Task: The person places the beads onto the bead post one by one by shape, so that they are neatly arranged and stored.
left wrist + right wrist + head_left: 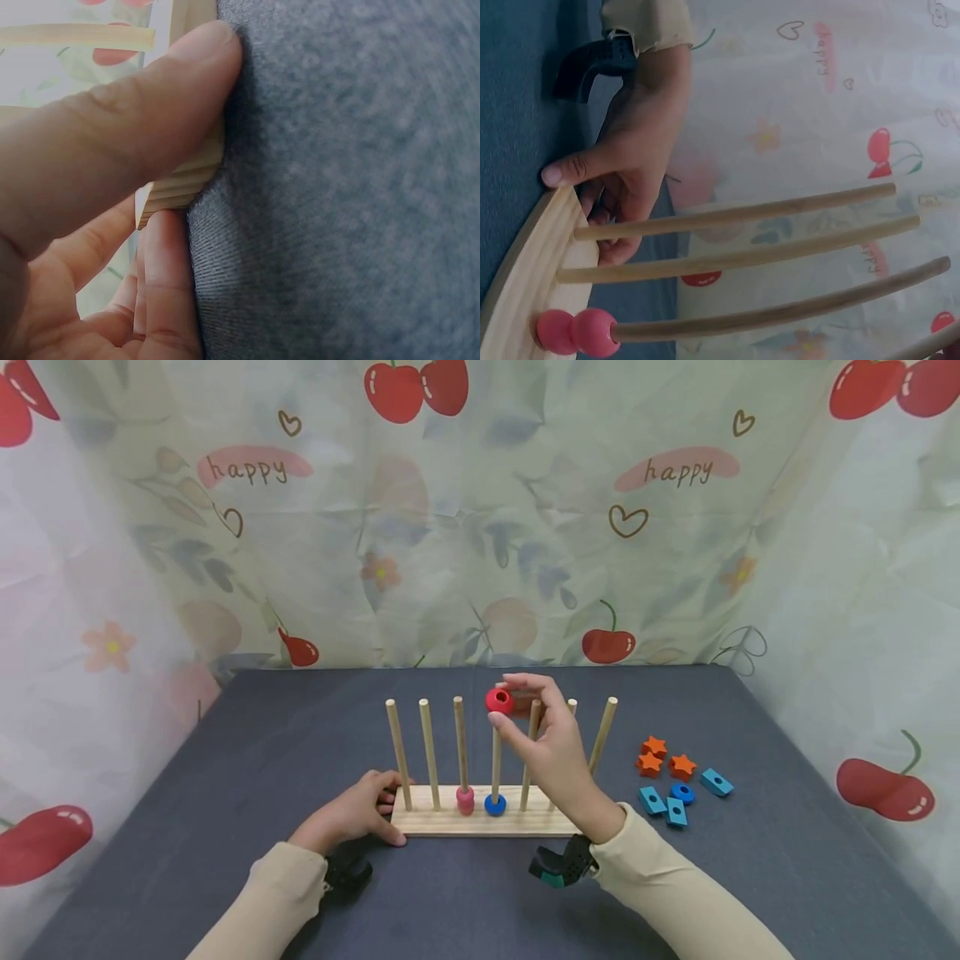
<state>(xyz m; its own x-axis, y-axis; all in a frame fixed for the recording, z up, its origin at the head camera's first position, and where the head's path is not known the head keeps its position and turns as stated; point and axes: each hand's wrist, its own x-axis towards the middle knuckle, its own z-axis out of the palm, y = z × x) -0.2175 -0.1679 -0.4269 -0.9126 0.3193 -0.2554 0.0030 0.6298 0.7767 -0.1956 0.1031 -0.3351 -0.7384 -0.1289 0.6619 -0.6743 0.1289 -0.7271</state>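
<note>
A wooden peg board (442, 823) with several upright pegs stands on the table. My left hand (362, 810) grips its left end; in the left wrist view the thumb (142, 112) lies along the front and the fingers bend round the end. Between thumb and fingertips, my right hand (557, 743) pinches a red bead (498, 700), its hole facing the head camera, right at the top of the fourth peg from the left. A blue ring (495, 805) sits at that peg's foot. Two pink beads (577, 332) are stacked on the third peg. The right forearm hides part of the board's right end.
Right of the board lie several loose pieces: orange stars (682, 767), light blue rectangular blocks (717, 782) and a blue ring (682, 792). A dark cloth (300, 727) covers the table. Printed curtains (480, 568) rise behind and at both sides.
</note>
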